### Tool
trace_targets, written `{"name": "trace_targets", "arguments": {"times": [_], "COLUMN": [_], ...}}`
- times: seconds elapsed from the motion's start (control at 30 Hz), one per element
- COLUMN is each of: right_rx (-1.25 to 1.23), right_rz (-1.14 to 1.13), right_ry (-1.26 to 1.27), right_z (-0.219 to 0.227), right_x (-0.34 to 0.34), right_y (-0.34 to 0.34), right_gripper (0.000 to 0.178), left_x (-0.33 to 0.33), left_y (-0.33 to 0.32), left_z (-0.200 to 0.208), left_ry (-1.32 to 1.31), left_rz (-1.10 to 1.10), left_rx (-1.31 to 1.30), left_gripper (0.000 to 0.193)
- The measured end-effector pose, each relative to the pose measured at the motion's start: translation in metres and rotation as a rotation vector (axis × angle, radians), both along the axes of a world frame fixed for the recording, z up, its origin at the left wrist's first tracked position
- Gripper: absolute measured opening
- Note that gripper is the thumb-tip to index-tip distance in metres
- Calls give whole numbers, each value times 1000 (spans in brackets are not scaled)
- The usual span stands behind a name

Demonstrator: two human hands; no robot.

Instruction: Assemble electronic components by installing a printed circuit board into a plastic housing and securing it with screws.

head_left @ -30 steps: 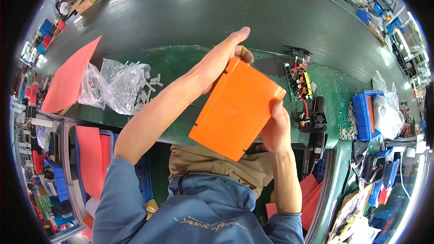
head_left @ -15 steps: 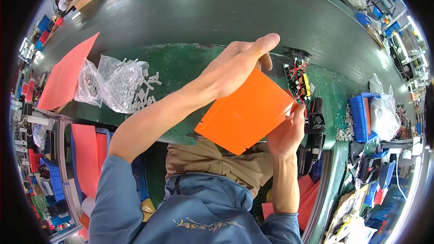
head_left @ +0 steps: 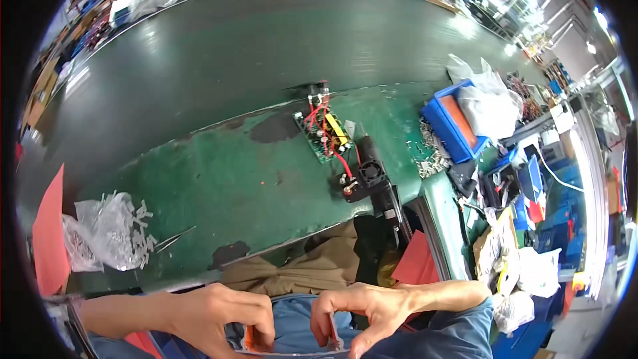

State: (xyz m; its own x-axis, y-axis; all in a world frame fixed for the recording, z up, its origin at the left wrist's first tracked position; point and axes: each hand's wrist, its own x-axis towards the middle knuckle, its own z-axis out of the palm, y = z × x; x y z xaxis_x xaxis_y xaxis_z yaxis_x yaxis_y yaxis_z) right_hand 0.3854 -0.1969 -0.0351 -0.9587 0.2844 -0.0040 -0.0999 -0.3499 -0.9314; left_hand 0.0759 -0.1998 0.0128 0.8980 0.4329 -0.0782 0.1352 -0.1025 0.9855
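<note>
Both my hands are low in the picture, close to my body. My left hand (head_left: 216,319) is closed, its bent fingers on an edge of the orange plastic sheet (head_left: 250,340). With curled fingers and thumb, my right hand (head_left: 372,309) grips the other end of that sheet. Only small orange parts show between the hands; the rest is hidden or nearly edge-on. Beyond them on the green bench lies a circuit board (head_left: 322,134) with red wires and a yellow part. A small black fan (head_left: 372,173) sits beside it on a black housing.
At left are a clear bag of small pale pieces (head_left: 109,226), tweezers (head_left: 175,239) and an upright pink-red sheet (head_left: 52,239). A blue bin (head_left: 446,123) with a plastic bag stands at right, near scattered small metal parts (head_left: 433,158). Red sheets (head_left: 417,260) lie below the bench edge.
My hands have come down from over the bench to near my body with the orange sheet, now mostly out of sight. The view has shifted, bringing the tweezers into sight.
</note>
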Motion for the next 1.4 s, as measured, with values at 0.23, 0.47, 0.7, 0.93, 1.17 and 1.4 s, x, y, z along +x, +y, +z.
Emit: {"name": "trace_targets", "arguments": {"times": [0.23,0.47,0.7,0.93,1.17,1.4], "right_rx": [50,1058,1677,1832,1481,1815], "right_rz": [-134,-327,-502,-417,-873,-1482], "right_ry": [-15,109,-8,-295,-338,-208], "right_z": [22,2,-60,-107,38,118], "right_x": [11,-15,-146,-199,-156,-165], "right_y": [13,42,99,115,81,101], "right_gripper": [62,37,23,20,63,68], "left_x": [16,-2,0,-53,-36,-48], "left_y": [18,81,131,170,196,206], "left_z": [-17,16,-59,-138,-166,-169], "left_ry": [-79,-3,618,711,543,464], "left_rz": [-67,-64,701,606,515,482], "left_rx": [81,211,954,1294,1275,1162], "left_gripper": [30,48,35,31,35,40]}}
